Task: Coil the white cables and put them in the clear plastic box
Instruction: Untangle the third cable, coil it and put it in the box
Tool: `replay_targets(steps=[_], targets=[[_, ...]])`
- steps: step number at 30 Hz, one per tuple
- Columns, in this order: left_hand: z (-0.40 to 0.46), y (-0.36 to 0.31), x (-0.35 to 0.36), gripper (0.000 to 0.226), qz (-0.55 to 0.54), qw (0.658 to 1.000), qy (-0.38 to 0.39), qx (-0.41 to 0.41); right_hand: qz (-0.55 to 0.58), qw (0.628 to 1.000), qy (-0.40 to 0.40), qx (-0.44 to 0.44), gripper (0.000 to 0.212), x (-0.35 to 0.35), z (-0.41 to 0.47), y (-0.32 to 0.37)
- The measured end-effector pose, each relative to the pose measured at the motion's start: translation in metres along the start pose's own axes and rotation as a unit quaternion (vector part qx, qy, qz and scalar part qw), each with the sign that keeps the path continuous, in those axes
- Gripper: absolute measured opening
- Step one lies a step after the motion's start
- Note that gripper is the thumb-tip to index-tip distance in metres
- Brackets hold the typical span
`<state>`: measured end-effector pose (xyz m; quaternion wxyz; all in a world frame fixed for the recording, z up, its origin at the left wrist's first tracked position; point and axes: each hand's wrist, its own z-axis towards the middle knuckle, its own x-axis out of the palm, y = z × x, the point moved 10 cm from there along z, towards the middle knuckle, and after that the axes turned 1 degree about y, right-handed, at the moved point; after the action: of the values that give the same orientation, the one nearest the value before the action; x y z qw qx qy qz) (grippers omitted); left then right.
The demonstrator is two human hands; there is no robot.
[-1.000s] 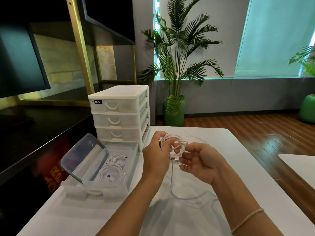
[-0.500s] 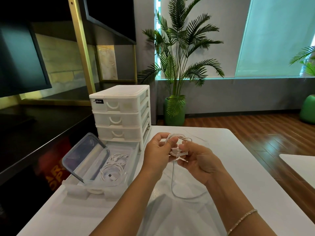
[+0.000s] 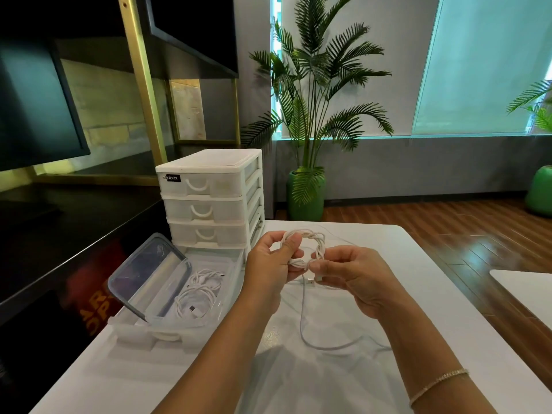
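Note:
Above the white table, both hands hold a white cable [image 3: 310,239] wound into a small ring. My left hand [image 3: 270,265] grips the ring's left side. My right hand [image 3: 355,271] pinches the cable near its plug end at the ring's lower right. A loose length of the cable [image 3: 313,342] hangs down and loops over the table. The clear plastic box [image 3: 167,315] lies to the left with its lid [image 3: 149,270] propped up. Coiled white cables [image 3: 198,291] lie inside the box.
A white drawer unit [image 3: 209,198] stands behind the box, with its bottom drawer [image 3: 149,339] pulled out under the box. A dark counter runs along the left. A potted palm [image 3: 307,192] stands beyond the table's far edge. Another white table corner [image 3: 525,291] shows at right.
The cable has been wound tighter into a twisted ring. My right hand has shifted to pinch the plug end below the ring, and the loose tail has shortened.

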<state>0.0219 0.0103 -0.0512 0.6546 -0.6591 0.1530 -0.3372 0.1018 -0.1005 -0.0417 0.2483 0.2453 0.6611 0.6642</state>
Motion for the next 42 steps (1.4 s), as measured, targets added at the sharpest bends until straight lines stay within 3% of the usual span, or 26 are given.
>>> replay_targets(steps=[6,17,24,32,39,42], targets=[[-0.007,0.001,0.015,0.007,-0.012,0.999,0.032,-0.012,-0.031,0.998,0.039,-0.041,0.015,0.007,-0.005,0.010],[-0.004,-0.006,0.006,0.017,-0.012,1.000,-0.004,0.011,-0.054,0.992,0.025,-0.112,0.024,0.012,-0.006,0.014],[-0.009,-0.025,-0.005,0.018,0.065,0.992,-0.042,0.101,0.006,0.999,0.020,-0.041,0.031,0.011,-0.003,0.004],[-0.008,-0.015,0.001,0.006,0.040,0.997,-0.018,0.064,0.004,1.000,0.008,0.001,0.014,0.007,-0.002,-0.002],[-0.007,-0.007,-0.001,0.013,0.063,0.997,-0.030,0.024,0.010,1.000,-0.006,0.006,0.004,0.002,-0.001,-0.004],[-0.006,-0.004,-0.002,0.029,0.077,0.996,-0.035,0.011,0.032,0.999,-0.032,0.012,0.004,-0.002,-0.001,-0.006]])
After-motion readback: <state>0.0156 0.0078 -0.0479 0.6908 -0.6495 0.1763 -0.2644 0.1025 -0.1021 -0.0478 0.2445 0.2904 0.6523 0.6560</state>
